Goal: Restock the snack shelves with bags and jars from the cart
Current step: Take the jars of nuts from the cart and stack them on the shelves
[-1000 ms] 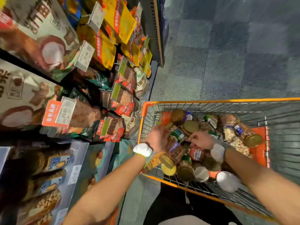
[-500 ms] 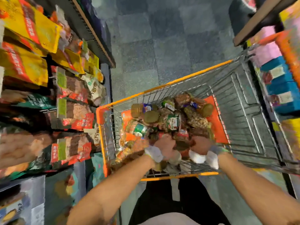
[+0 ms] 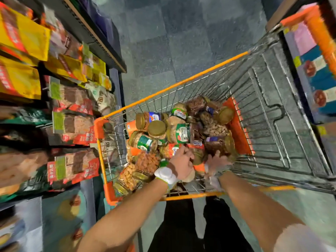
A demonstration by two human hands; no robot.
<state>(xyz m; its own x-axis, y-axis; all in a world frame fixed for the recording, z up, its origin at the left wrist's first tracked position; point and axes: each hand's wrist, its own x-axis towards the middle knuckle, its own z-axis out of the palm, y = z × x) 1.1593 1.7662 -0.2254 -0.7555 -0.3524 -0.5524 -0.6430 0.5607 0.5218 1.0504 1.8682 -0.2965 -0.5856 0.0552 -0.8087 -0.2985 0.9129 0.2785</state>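
**Cart full, shelves waiting**

From where I stand the job looks barely begun; the orange-rimmed cart [image 3: 174, 86] is parked just beside the snack shelves [image 3: 94, 37] and holds a thick heap of jars [image 3: 180, 132], nuts mostly, lying every which way with gold lids pointing in all directions; none is in the air or on its way across.

Both arms reach down into the near end of the basket; the left hand [image 3: 181, 160], a white band [image 3: 165, 174] at its wrist, is sunk among the red-labelled jars; the right hand [image 3: 216, 160] lies against a dark jar [image 3: 218, 145] at the edge of the pile; both are smeared by motion, so I cannot tell whether either has closed on anything or is only feeling about.

The shelves on the left already carry rows of bags [image 3: 72, 124], red, green and yellow; I'd judge that nearly the whole load is left to lift out and place, jar by jar.
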